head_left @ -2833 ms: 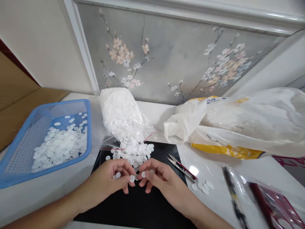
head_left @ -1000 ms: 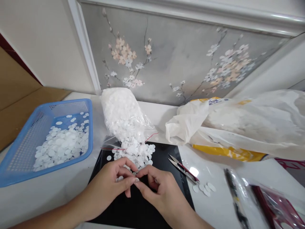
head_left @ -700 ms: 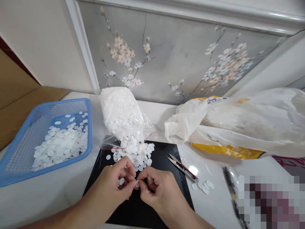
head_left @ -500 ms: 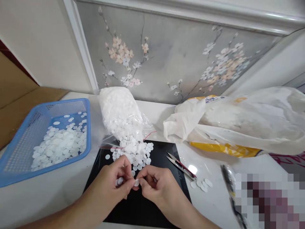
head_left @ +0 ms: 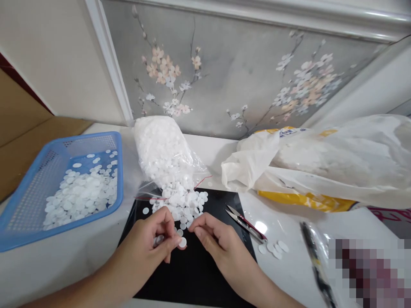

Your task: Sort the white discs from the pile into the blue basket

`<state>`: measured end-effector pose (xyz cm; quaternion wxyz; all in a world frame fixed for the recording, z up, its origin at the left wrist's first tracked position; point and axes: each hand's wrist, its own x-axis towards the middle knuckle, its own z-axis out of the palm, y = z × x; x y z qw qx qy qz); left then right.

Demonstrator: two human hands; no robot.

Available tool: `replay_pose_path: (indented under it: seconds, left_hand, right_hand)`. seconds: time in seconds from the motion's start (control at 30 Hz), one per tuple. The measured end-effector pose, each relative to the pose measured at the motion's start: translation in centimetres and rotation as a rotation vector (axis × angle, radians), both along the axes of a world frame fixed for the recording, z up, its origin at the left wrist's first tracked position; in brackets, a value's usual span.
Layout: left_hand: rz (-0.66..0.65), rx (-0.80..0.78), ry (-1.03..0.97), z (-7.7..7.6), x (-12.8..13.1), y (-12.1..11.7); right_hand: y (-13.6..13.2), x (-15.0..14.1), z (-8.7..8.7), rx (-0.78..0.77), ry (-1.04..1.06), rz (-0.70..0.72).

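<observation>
My left hand (head_left: 150,248) is curled over the black mat (head_left: 192,273), pinching a small white disc (head_left: 183,242) at its fingertips, with more discs tucked in its fingers. My right hand (head_left: 215,239) rests beside it, fingers bent, index and thumb reaching toward the spilled pile of white discs (head_left: 183,203). Whether it holds a disc I cannot make out. The pile pours from a clear bag of discs (head_left: 162,152) lying open on the mat's far edge.
A blue mesh basket (head_left: 19,205) with several white discs stands at the left. Thread snips (head_left: 245,222) and a few loose discs (head_left: 272,250) lie right of the mat. A large white plastic bag (head_left: 321,162) fills the right; pens in clear sleeves lie at bottom right.
My hands were pressed together working one disc at the fingertips. They have parted; the left keeps the disc and the right has moved toward the pile.
</observation>
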<state>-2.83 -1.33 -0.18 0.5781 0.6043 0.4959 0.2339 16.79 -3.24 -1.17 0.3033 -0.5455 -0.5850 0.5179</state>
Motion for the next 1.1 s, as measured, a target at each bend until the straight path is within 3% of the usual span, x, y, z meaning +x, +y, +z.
replay_pose_path:
  seconds: [0.27,0.47,0.57,0.67,0.8,0.97,1.1]
  left_hand:
    - [-0.006,0.121,0.107,0.0,0.0,0.0]
    - [-0.032,0.071,0.084,0.1,0.3,-0.3]
    - [0.002,0.053,0.025,0.4,0.4,-0.4]
    - [-0.002,-0.012,-0.046,0.8,0.3,-0.1]
    - [-0.030,-0.075,-0.098,1.0,0.0,0.4]
    - [-0.034,-0.056,-0.064,1.1,0.0,0.4]
    - [-0.040,-0.057,-0.056,0.9,-0.1,0.4]
  right_hand:
    - [-0.3,0.0,0.1,0.017,-0.037,0.012]
    - [-0.4,-0.8,0.3,0.045,-0.011,0.088]
    - [0.0,-0.6,0.1,0.044,-0.008,0.008]
    - [0.4,0.1,-0.2,-0.072,0.178,-0.079]
    - [0.7,0.7,-0.1,-0.301,0.488,-0.059]
    - [0.6,0.4,0.3,-0.471,0.538,-0.048]
    - [0.7,0.3,0.3,-0.512,0.593,-0.018]
